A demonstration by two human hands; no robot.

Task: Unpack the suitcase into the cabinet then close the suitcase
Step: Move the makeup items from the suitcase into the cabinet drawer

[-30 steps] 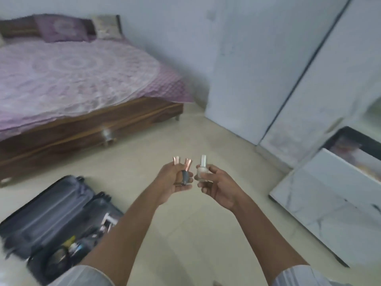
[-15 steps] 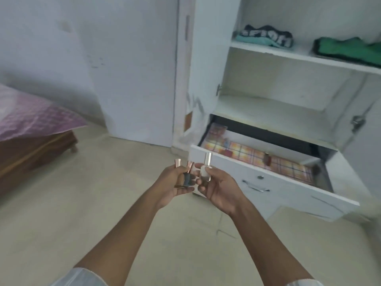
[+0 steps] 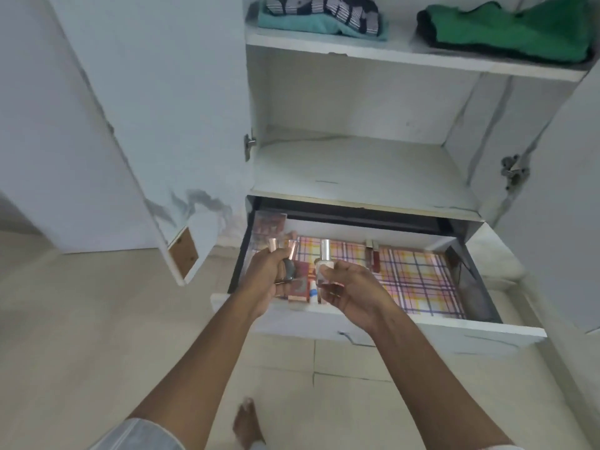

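**Small bottles at the drawer, suitcase out of sight**

The unpacking looks to be partway through. Both hands hover over the front left part of the open white pull-out drawer [image 3: 422, 329] of the white cabinet [image 3: 357, 164]. The left hand [image 3: 266, 274] has its fingers curled round two small bottles with copper-coloured caps [image 3: 281, 246], the caps sticking up above the fist. The right hand [image 3: 349, 289] pinches a pale little bottle with a tall silver cap [image 3: 324, 259] between thumb and fingertips, held upright. None of the three has been put down yet, so setting them in the drawer is the step in hand.

Some work seems already done: above the drawer, on the top shelf, lie a folded teal and dark printed garment [image 3: 321, 14] and a folded green garment [image 3: 509, 30]. Inside the drawer, on its yellow and purple checked lining [image 3: 418, 274], stands a small dark red bottle [image 3: 373, 254] near the back wall, and a few small reddish boxes [image 3: 298, 289] sit under the hands. The shelf directly above the drawer holds nothing visible.

The suitcase is not in view, so what remains inside it cannot be told; closing it is still to come.

Left of the drawer, the open white cabinet door [image 3: 146, 125] swings out close by, and a bare foot [image 3: 246, 423] stands on the pale tiled floor [image 3: 97, 352] below the drawer front. Neither blocks the drawer.
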